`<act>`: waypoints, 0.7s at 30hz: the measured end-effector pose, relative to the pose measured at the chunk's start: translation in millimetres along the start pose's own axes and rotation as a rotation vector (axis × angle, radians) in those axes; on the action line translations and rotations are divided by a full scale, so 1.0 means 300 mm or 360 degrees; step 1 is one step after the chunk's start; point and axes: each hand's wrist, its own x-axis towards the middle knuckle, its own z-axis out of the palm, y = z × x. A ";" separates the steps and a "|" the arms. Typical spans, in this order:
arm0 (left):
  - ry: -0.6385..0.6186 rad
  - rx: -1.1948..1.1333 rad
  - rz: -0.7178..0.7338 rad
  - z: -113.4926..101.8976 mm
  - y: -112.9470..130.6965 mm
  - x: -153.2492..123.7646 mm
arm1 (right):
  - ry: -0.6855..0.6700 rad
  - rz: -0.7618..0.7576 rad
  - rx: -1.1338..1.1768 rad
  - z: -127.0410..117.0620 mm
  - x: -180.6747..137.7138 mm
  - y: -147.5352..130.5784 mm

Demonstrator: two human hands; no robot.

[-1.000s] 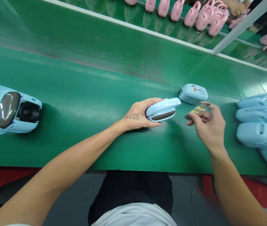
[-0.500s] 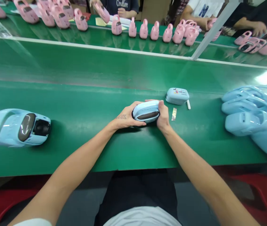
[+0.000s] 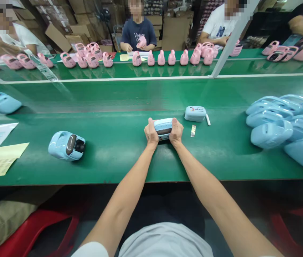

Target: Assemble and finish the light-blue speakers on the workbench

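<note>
- While I work at frame centre, my left hand (image 3: 151, 132) grips one end of the pale blue rounded plastic casing (image 3: 163, 125).
- My right hand (image 3: 176, 131) clasps the other end.

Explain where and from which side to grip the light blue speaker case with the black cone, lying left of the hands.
Probably by the handle loop at the left end of the speaker case, coming from above-left. It lies on its side on the green belt; the body is rounded and glossy, and the black cone faces right.
</note>
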 end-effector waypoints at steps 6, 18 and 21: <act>0.0100 0.0149 0.0061 -0.001 0.015 -0.008 | -0.0188 0.0046 0.0198 -0.011 0.010 0.018; 0.0150 0.0071 0.0089 -0.003 0.032 -0.010 | -0.0311 0.0302 0.0475 -0.014 0.012 0.044; 0.0099 0.0033 0.0073 -0.010 0.039 -0.001 | -0.0359 0.0384 0.0536 -0.018 0.025 0.046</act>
